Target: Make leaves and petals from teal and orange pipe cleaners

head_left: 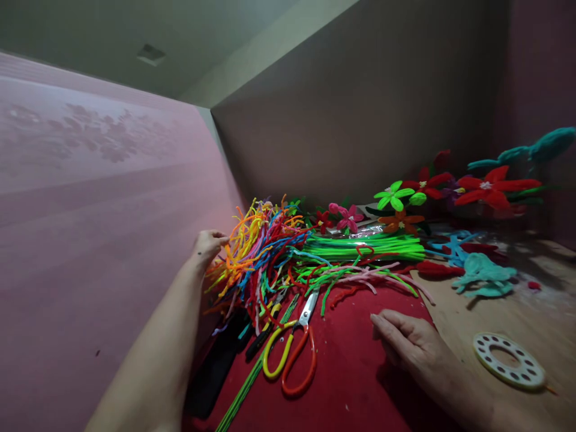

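Note:
My left hand (209, 247) is at the left edge of a big heap of coloured pipe cleaners (261, 258); its fingers are pressed together at the orange and yellow ends, and what they grip is too small to make out. My right hand (400, 336) hovers over the right part of the red surface (346, 360), thumb and fingers together, with nothing clearly visible between them. Scissors (299, 348) with one yellow and one orange-red handle lie between the hands. Beside them are yellow-and-black pliers (265, 333) and thin green stems (245, 390).
Bright green pipe cleaners (369, 247) lie behind the scissors. Finished flowers (490, 187) stand along the back right. A turquoise fuzzy piece (483, 276) and a white ring with holes (508, 360) rest on brown board (459, 318). A pink wall (90, 270) rises at left.

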Demonstrator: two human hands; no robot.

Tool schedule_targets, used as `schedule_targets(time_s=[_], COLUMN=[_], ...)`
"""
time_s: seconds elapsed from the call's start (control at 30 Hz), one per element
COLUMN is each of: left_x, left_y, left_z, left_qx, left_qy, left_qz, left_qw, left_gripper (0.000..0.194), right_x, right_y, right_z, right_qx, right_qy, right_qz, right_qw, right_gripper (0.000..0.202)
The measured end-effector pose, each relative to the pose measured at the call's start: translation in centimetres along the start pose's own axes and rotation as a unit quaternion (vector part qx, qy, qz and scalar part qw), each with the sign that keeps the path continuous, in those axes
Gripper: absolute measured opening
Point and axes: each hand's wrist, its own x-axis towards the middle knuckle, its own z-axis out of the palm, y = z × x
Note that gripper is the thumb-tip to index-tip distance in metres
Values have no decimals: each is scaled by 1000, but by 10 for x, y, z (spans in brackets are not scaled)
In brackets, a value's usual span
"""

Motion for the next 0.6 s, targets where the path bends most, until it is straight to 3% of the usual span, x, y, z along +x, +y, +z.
schedule_targets(time_s=[0.13,0.3,0.43,0.6], left_x=[-1,-1,6,12], left_y=[6,7,8,23], left_z=[5,13,8,-4], left_qx=[-68,-75,-23,59], left_qy=[-27,-21,47,157], left_qz=[-41,-86,-94,-38], left_qw=[996,993,994,985], left_gripper=[34,30,25,18], right_x=[0,0,0,0], right_y=[-1,1,2,-2], right_z=[-1,0,0,-1], right_qx=[-2,-1,-2,0], right_qy=[1,3,3,1], right_qz=[4,1,-4,-3], right_qw=[1000,1000,1000,1000], right_gripper=[37,38,38,38])
